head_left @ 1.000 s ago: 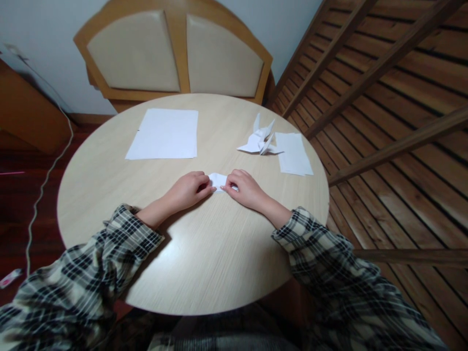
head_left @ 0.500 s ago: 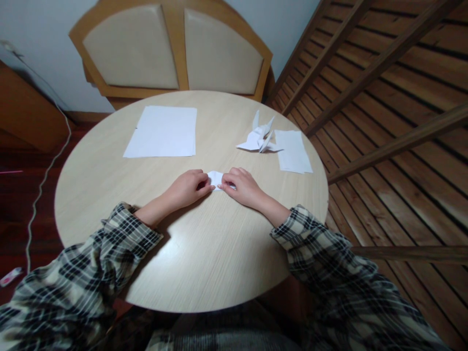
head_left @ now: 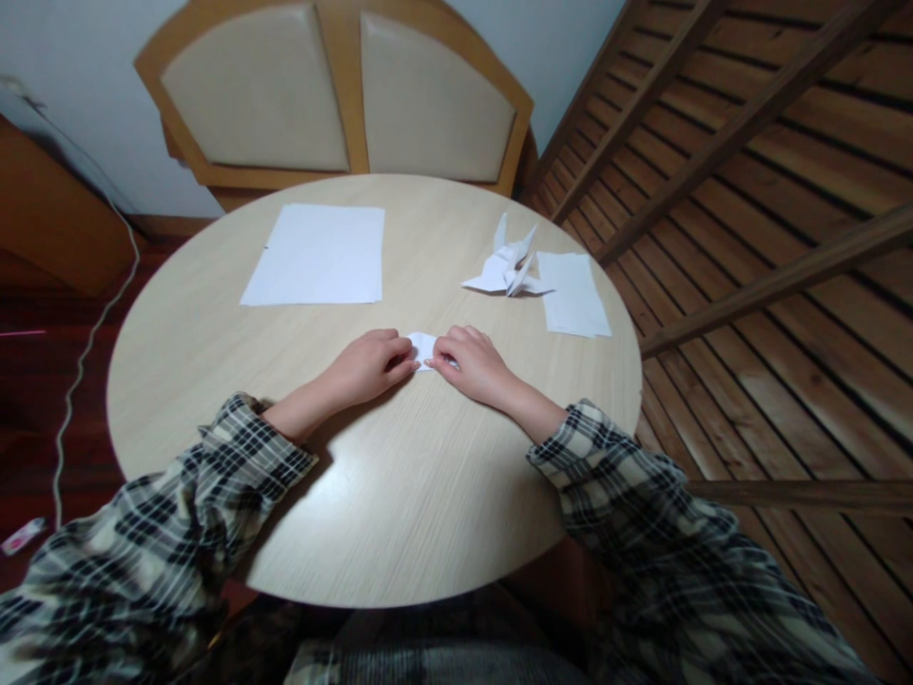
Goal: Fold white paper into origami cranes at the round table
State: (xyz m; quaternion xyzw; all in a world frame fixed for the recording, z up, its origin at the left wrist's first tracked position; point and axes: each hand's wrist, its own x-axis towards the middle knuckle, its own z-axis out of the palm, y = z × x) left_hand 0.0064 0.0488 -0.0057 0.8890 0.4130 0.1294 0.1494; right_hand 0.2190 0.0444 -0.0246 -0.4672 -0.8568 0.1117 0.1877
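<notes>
A small folded piece of white paper (head_left: 424,350) lies at the middle of the round table (head_left: 399,495), partly covered by my fingers. On its left side my left hand (head_left: 375,364) pinches it, thumb along the near edge and fingers curled. My right hand (head_left: 471,362) grips its right side the same way, the thumb tip close to the left one. Only the strip between the hands shows; its exact folded shape is hidden. Beyond my right hand stand white folded paper cranes (head_left: 505,269), overlapping, so I cannot tell them fully apart.
White paper sheets (head_left: 314,255) lie at the far left of the table. Smaller paper pieces (head_left: 574,297) lie by its right edge. Behind stands a padded wooden headboard-like panel (head_left: 353,86); a slatted wooden structure (head_left: 770,257) is at the right. A white cable (head_left: 89,347) runs along the floor.
Hardly anything differs. Both hands stay on the folded paper, with my left fingers shifted very slightly; the view has moved a touch.
</notes>
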